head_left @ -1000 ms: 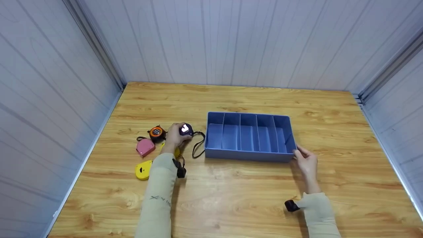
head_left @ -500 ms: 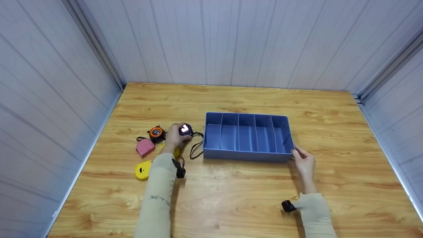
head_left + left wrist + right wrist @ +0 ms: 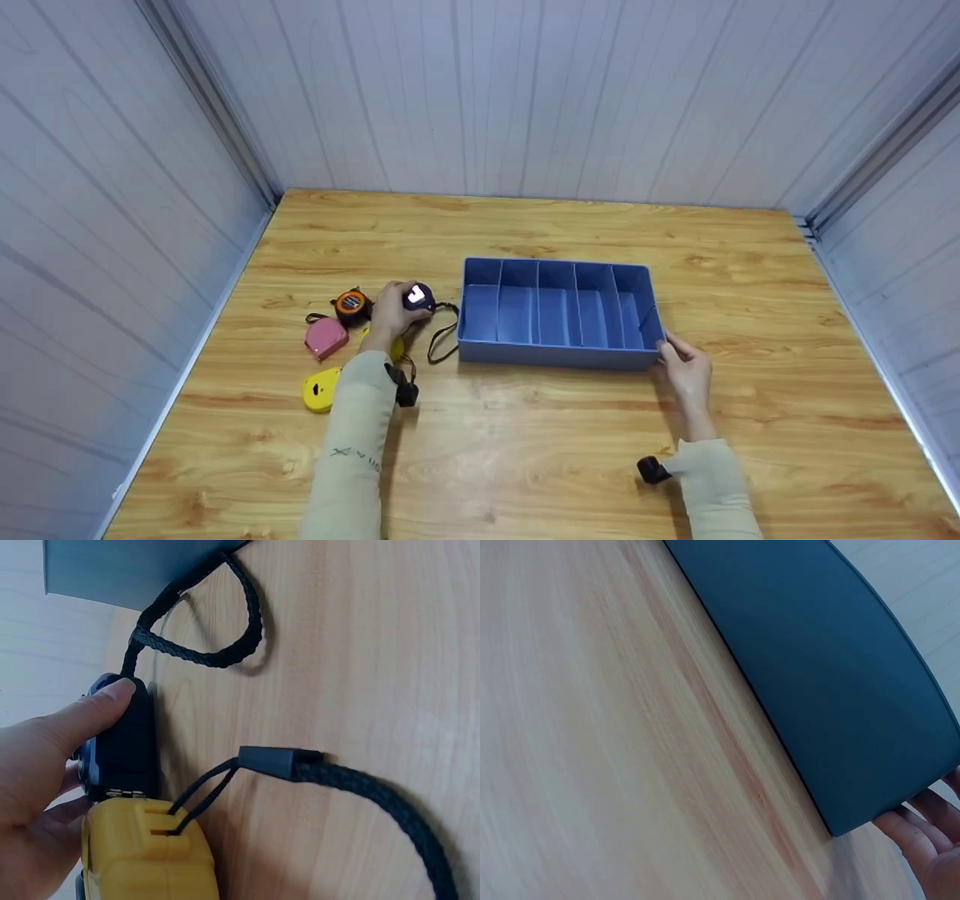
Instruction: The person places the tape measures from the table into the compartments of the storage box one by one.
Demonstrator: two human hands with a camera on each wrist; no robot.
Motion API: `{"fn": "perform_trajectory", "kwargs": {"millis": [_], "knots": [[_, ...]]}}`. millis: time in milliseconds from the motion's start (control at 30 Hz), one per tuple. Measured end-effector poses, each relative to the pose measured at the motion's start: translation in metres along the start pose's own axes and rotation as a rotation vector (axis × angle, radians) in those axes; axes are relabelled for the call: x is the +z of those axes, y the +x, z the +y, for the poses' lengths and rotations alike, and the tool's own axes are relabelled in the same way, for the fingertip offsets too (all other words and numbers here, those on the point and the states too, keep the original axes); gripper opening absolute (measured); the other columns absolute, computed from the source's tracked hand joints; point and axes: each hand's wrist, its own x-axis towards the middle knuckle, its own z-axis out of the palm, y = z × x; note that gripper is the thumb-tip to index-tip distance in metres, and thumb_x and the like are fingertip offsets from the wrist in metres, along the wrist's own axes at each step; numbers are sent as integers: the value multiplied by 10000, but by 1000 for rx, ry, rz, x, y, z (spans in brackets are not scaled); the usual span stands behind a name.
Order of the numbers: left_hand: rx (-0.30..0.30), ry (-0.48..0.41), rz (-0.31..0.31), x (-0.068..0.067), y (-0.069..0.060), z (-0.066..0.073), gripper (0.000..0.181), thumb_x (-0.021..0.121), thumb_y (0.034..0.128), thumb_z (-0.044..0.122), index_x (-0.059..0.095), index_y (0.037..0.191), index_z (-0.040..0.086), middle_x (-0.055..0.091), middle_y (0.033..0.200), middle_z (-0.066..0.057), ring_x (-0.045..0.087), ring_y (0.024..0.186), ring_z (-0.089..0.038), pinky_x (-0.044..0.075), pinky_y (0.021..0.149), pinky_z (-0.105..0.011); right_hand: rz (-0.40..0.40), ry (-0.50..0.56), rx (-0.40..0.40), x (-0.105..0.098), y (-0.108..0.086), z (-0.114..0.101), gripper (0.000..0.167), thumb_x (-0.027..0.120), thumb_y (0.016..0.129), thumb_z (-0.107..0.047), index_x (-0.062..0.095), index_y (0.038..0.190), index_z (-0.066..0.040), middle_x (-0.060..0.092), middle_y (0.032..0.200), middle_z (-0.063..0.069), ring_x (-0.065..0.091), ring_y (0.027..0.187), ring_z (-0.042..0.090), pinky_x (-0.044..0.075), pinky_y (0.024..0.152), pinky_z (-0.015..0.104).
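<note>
My left hand grips a black tape measure standing on the table left of the box; its thumb lies on the casing in the left wrist view. From the casing a black wrist strap loops toward the blue box's left wall. A yellow tape measure with its own cord sits against the black one, partly hidden under my left hand. My right hand presses its fingers on the right end wall of the blue divided box, at the near corner. The box's several compartments hold nothing.
An orange-and-black tape measure, a pink tape measure and another yellow tape measure lie left of my left hand. White panel walls enclose the wooden table at the back and sides.
The blue box has slid slightly left, with my right hand moving along at its end. My left hand stays on the black tape measure. The head view has shifted a little.
</note>
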Motion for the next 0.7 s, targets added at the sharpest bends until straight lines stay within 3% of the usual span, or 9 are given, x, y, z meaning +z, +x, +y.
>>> {"fn": "perform_trajectory", "kwargs": {"millis": [200, 467, 700], "knots": [[-20, -2, 6, 0, 1, 0, 619, 757, 695, 182, 511, 1238, 13, 485, 1175, -198, 446, 1094, -329, 351, 933, -418, -46, 6, 6, -1, 0, -1, 326, 555, 840, -85, 570, 1147, 25, 549, 1128, 194, 565, 728, -56, 497, 690, 218], [6, 34, 59, 2, 0, 1, 595, 768, 680, 202, 548, 1203, 21, 505, 1161, -192, 463, 1078, -325, 361, 921, -410, -56, 17, 36, -2, 0, -2, 322, 552, 863, -104, 563, 1164, 9, 532, 1159, 180, 560, 758, -63, 491, 717, 222], [33, 56, 107, 6, -5, 4, 597, 777, 666, 204, 559, 1193, 25, 512, 1162, -191, 477, 1068, -330, 379, 890, -434, -73, 75, 53, -2, -1, 0, 338, 556, 867, -112, 545, 1174, 29, 520, 1182, 180, 587, 915, 178, 499, 714, 255]]}}
